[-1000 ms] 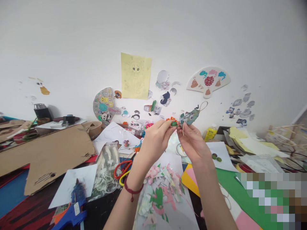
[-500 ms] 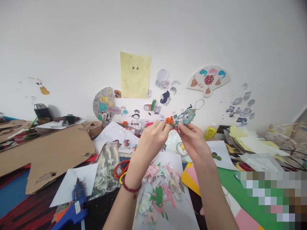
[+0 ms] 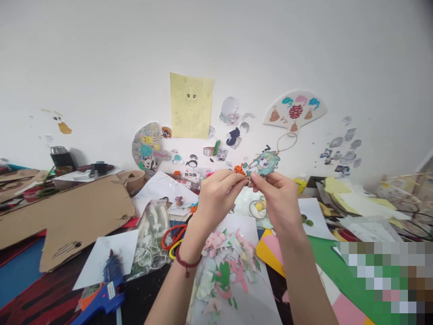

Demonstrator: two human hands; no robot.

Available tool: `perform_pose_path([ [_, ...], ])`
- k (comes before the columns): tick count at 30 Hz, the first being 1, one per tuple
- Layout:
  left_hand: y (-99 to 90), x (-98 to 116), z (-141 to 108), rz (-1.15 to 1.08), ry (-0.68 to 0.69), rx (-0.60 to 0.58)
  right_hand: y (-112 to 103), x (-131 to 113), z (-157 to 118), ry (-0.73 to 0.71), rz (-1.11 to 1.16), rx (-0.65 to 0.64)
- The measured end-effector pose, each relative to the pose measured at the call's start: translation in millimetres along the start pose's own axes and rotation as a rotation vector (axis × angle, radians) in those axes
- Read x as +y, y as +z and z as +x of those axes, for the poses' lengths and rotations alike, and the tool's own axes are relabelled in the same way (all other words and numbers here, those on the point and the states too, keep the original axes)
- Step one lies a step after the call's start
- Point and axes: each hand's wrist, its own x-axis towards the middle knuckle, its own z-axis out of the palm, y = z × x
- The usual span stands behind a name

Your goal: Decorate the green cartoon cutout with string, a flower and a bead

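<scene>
My right hand pinches a flat cartoon charm, a teal-haired figure with a thin cord loop rising from its upper right end. My left hand is closed at the charm's lower left end, its thumb and finger pressed together; what they grip is hidden. Just above those fingertips shows a cluster of orange beads; I cannot tell whether it is joined to the charm. Both hands are raised over a white sheet bearing pink, green and pale paper scraps.
A blue glue gun lies at the lower left, by a plastic bag of white cords. Scissors with red handles are beside my left wrist. Cardboard covers the left side; a green sheet lies right. A wall stands behind.
The charm has tilted, and its cord loop has swung up and right. My left fingers have come closer to my right fingertips.
</scene>
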Motion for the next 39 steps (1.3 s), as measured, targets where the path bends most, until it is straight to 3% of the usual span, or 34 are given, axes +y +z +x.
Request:
perform_pose_path([
  [6,0.5,-3,-2,0.065,0.114,-0.035,-1,-1,1,0.067,0.023,0.024],
  [16,6.0,3,-3,0.139,0.090,0.032,0,-3,-1,0.002,-0.065,0.054],
  [26,4.6,1,-3,0.154,0.036,0.025,-1,-5,-2,-0.043,-0.153,0.049],
  [33,2.3,4,0,0.036,0.015,0.038,-3,-4,-3,-0.035,-0.199,0.016],
  [39,-5.9,6,4,-0.195,-0.176,0.018,-11,-10,-1,-0.018,-0.277,-0.018],
])
